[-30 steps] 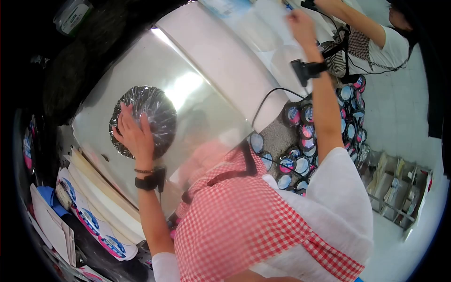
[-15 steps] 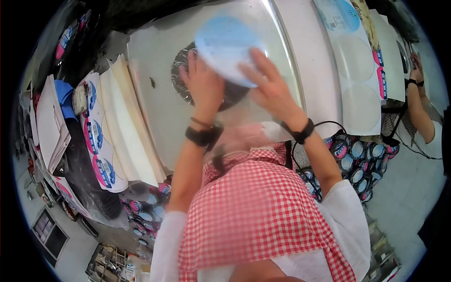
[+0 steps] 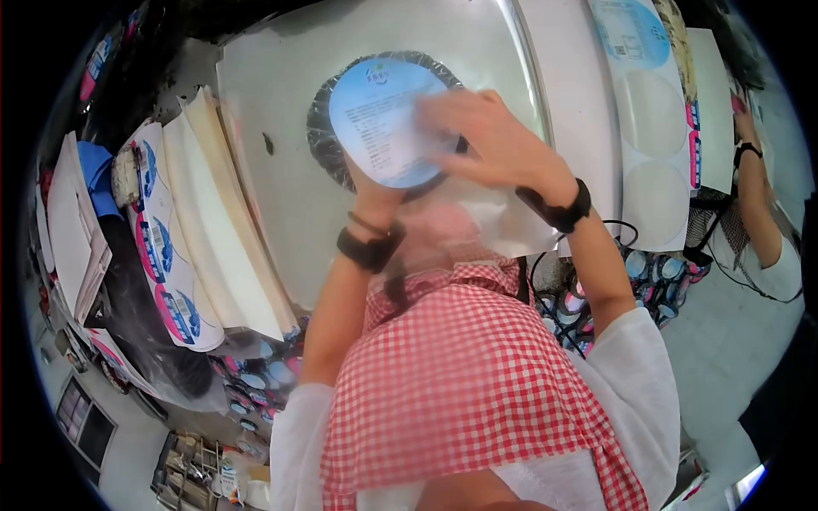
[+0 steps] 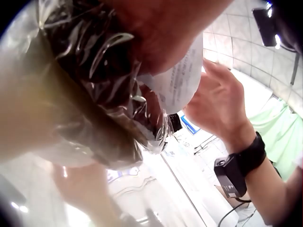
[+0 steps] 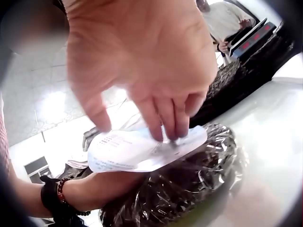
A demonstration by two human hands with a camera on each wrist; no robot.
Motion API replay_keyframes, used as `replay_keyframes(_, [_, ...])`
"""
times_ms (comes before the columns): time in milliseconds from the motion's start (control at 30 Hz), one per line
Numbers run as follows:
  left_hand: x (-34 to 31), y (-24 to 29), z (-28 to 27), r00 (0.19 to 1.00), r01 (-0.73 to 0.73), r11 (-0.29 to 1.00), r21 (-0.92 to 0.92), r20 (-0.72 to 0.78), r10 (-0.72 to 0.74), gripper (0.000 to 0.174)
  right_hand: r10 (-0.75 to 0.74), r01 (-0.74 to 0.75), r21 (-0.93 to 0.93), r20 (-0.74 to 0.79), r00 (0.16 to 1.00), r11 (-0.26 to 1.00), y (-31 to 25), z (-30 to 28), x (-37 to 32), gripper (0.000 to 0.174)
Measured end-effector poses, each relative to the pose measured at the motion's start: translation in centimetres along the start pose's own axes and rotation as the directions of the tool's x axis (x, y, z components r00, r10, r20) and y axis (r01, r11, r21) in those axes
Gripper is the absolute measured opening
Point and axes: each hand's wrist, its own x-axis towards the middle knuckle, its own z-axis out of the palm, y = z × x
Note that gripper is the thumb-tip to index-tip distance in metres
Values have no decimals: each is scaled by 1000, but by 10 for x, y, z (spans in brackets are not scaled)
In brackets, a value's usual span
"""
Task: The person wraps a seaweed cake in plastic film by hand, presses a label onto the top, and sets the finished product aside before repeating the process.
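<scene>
The head view is bright, bowed by the fisheye lens and ringed in black; blur smears the right fingers [image 3: 453,111]. Both wrist views have dark corners and washed-out backgrounds; glints stud the plastic wrap [image 5: 187,187], and glare whitens the counter [image 5: 272,116].

I'd call this a small packing workshop: a black pack [image 3: 319,140] in clear film sits on the table [image 3: 264,64] with a round printed label [image 3: 379,119] over it, and a label sheet [image 3: 632,34], some circles blank, lies alongside. More labelled packs [image 3: 669,271] are heaped below. I also see a checked apron [image 3: 460,366] and a second person [image 3: 767,226] nearby.
</scene>
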Motion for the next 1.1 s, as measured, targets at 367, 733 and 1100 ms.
replay_keyframes(367, [17, 31, -16, 982, 126, 960, -249, -104, -156, 59, -123, 143, 2, -495, 860, 990, 21, 76, 79, 53])
replay_keyframes(733, [4, 35, -47, 906, -76, 886, -458, -402, -130, 62, -258, 21, -485, -427, 867, 874, -14, 94, 88, 50])
replay_keyframes(1100, [-15, 1, -60, 909, -115, 965, 236, -367, 198, 52, -43, -22, -120, -517, 855, 993, 8, 66, 5, 65])
